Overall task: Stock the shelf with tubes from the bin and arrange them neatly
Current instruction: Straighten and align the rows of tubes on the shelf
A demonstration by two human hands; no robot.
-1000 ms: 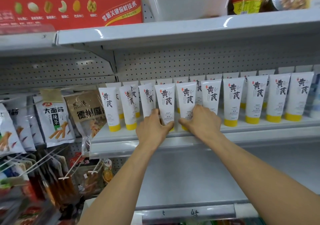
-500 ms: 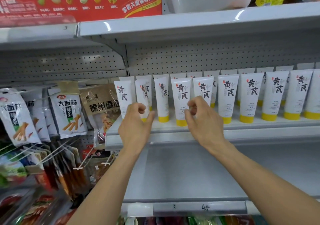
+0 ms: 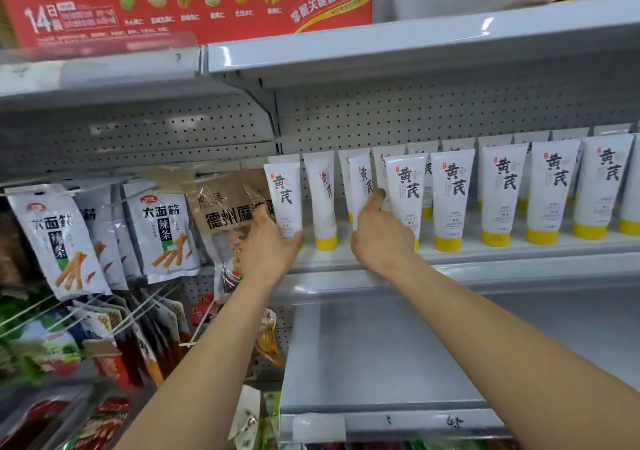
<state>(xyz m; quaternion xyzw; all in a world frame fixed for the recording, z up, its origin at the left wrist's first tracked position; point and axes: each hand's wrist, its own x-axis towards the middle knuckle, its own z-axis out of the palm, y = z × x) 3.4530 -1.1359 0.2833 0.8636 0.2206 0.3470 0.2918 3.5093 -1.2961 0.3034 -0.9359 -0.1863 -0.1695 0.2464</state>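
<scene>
Grey pegboard backing (image 3: 415, 113) is running behind the store shelving, with a red box (image 3: 194, 6) sitting on the top board at the upper left of the frame. Across the middle, a shelf (image 3: 485, 269) is carrying a row of white tubes (image 3: 453, 189), all standing upright on their yellow caps and stretching to the right edge. The two hands are working apart at the left end of that row, with one tube standing between them. The left hand (image 3: 266, 252) is gripping the leftmost tube (image 3: 283, 189) low down, thumb wrapping its right side. The right hand (image 3: 381, 241) is covering the bottom of the third tube (image 3: 360, 186), one finger (image 3: 378, 196) lying up along its right edge; whether it is clamping that tube I cannot tell. Snack packets (image 3: 162, 227) are hanging on hooks at centre left. A lower shelf (image 3: 381, 345) is showing at the bottom.
</scene>
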